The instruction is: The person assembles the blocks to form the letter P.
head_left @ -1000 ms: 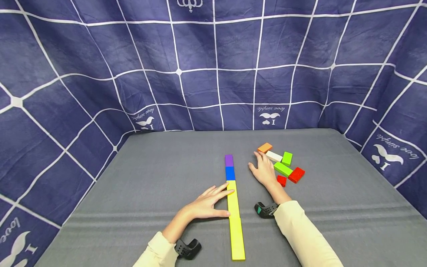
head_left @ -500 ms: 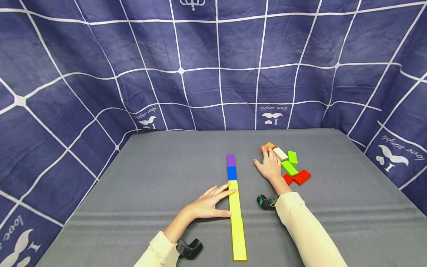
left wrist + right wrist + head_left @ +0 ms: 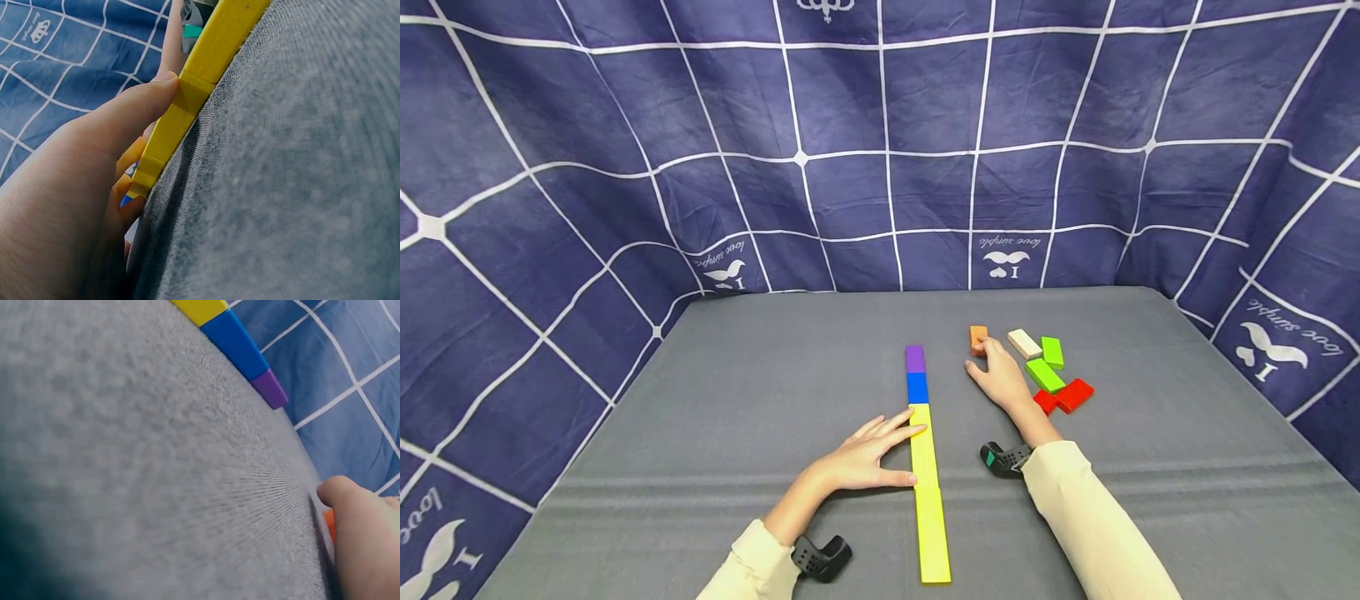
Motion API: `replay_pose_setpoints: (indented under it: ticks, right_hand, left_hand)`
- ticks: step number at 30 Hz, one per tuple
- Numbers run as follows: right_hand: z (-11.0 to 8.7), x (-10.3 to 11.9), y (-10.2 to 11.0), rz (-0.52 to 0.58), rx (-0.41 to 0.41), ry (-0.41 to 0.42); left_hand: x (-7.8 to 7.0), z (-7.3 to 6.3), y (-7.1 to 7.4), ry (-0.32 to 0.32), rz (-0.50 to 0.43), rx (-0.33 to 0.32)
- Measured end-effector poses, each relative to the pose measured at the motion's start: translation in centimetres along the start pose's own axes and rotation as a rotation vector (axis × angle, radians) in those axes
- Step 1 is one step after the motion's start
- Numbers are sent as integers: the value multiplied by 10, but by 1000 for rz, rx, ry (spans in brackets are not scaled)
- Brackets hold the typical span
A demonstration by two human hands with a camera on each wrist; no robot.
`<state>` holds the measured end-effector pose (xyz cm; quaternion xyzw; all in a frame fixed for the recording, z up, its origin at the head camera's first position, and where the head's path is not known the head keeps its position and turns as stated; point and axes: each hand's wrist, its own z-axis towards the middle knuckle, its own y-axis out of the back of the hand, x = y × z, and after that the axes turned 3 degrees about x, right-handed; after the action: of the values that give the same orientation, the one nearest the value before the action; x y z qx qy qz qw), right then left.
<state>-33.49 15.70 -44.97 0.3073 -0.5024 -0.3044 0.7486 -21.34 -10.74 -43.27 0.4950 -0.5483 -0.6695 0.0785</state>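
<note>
A row of flat blocks runs away from me in the head view: two long yellow blocks (image 3: 932, 533), a blue block (image 3: 917, 388) and a purple block (image 3: 914, 358). My left hand (image 3: 867, 461) lies along its left side, fingers spread. Its fingertips rest on the farther yellow block, with the thumb against its edge, as the left wrist view shows. Right of the row, my right hand (image 3: 1003, 379) has its fingers bent over the near end of an orange block (image 3: 978, 332). The right thumb stands at the block's left; in the right wrist view it hides most of the block.
Beside the right hand lie a cream block (image 3: 1024, 343), two green blocks (image 3: 1045, 376) and two red blocks (image 3: 1075, 395). They rest on the grey cloth (image 3: 775, 358). A blue curtain (image 3: 842, 200) with white lines stands behind and at both sides.
My right hand has reached the orange block and drawn it left and slightly nearer, turning it lengthwise. The cream and green blocks have shifted and turned a little. My left hand keeps its place.
</note>
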Motion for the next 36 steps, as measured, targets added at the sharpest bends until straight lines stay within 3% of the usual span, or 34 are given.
replay_pose_setpoints:
  ticks: [11,20,25,29,32,36]
  right_hand:
    - [-9,7,-3,-50,-62,147]
    - [-12,16,-12,-140,-24,89]
    - [-14,17,-12,-90,-48,93]
    - [-16,17,-11,33,-55,40]
    - [-17,18,-11,124,-96,-6]
    - [-19,22,-10,140,-172,-22]
  left_hand:
    - [-2,-1,0,10,-12,1]
    - [-2,0,-1,14,-9,3]
    - [-2,2,-2,12,-6,6]
    - [-2,2,-3,26,-10,12]
    - [-1,1,-3,27,-11,9]
    - [0,0,-1,17,-2,-2]
